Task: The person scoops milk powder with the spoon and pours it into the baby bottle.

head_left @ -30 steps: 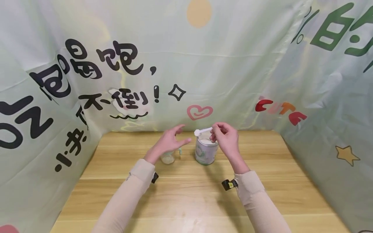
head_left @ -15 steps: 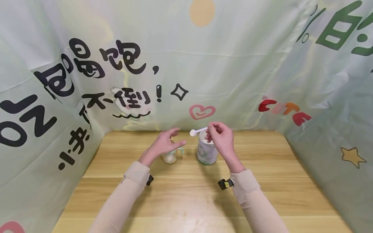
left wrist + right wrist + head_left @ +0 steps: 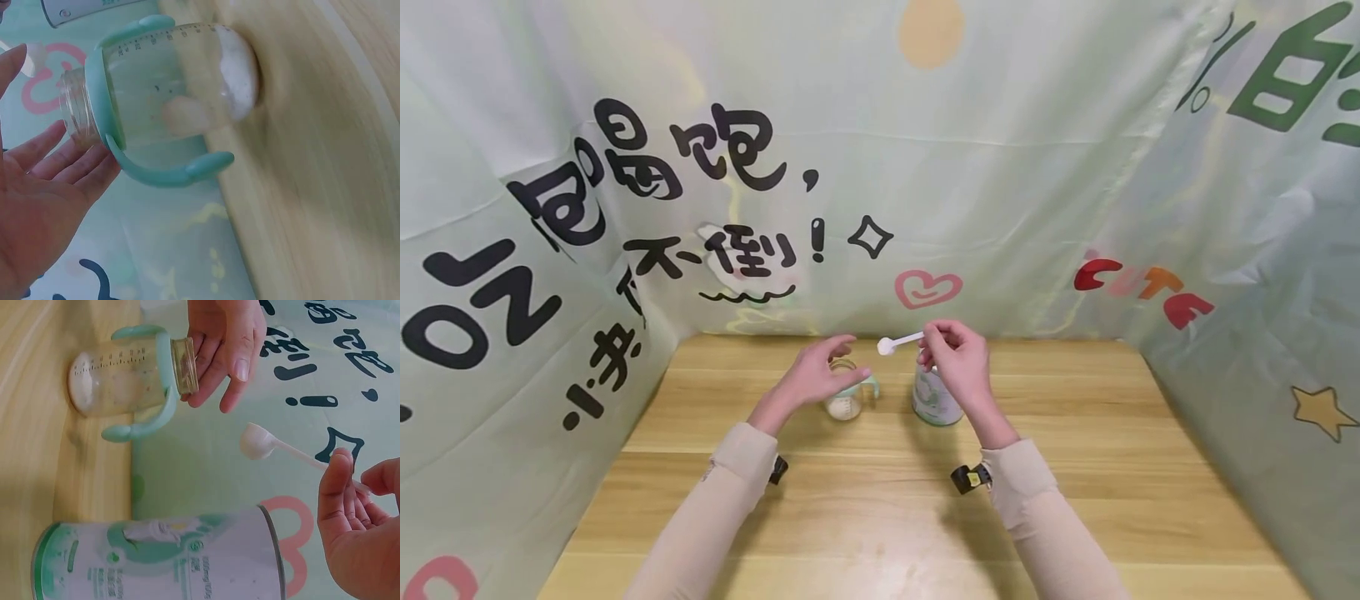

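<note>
The scoop (image 3: 887, 345) is pinched by its thin handle between thumb and fingertips of the right hand (image 3: 957, 363), just above centre of the head view, with its white bowl held in the air between the two hands. Compared with a second ago, the scoop has been carried leftward, off the tin (image 3: 936, 397) and toward the bottle (image 3: 844, 392); its bowl now hangs over the gap between them rather than at the tin's rim. The left hand (image 3: 815, 375) has stayed beside the bottle's neck, fingers straight and spread; whether they touch the glass cannot be told for certain, though the right wrist view shows the fingertips (image 3: 215, 369) right at the open mouth.

Nearest, at the lower edge, both beige sleeves (image 3: 730, 492) are seen over bare wood of the table (image 3: 880, 533). Farther up, the bottle stands upright with mint-green handles (image 3: 169, 172), its top uncovered, and a layer of white powder (image 3: 240, 75) lies at its bottom. Just right of it stands the tin, its opening hidden by the right hand. The scoop's filling cannot be judged from this angle.

Open table is left on either side of the two containers and in front of them. Beyond them, the printed cloth backdrop (image 3: 1000, 167) closes the table's far edge and both sides.
</note>
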### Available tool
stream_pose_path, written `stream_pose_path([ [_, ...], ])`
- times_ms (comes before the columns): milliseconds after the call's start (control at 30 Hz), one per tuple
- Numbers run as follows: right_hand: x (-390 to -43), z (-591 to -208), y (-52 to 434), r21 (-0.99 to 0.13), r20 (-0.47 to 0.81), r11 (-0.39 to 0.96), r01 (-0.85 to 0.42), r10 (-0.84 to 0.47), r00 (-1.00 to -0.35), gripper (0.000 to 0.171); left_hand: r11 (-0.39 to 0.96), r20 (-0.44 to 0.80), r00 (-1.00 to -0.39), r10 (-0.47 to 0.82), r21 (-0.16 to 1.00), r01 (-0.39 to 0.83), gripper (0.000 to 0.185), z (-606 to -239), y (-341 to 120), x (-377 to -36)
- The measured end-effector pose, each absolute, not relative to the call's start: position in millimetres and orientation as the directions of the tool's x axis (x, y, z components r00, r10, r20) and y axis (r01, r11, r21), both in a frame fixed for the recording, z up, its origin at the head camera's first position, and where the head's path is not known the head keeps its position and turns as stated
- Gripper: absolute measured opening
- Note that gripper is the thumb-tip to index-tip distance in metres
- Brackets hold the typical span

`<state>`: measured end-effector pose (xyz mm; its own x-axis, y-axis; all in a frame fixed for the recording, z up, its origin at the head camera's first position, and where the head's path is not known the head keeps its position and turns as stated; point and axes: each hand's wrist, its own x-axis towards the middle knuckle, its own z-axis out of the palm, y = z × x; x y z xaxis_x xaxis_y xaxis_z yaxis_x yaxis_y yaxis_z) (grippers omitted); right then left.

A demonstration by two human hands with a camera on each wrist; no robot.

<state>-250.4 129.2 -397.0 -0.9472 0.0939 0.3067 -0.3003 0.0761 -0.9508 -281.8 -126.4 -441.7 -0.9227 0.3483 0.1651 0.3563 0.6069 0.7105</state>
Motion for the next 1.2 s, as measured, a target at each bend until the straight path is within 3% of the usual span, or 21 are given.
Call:
stream_pose_path([
  [1200,-245,-410,91,-0.959,0.277,0.069,-0.276,0.004,-0.961,0.016,0.631,0.132,-0.942,0.309,0.712,0.307,0.074,-467,-155,-275],
])
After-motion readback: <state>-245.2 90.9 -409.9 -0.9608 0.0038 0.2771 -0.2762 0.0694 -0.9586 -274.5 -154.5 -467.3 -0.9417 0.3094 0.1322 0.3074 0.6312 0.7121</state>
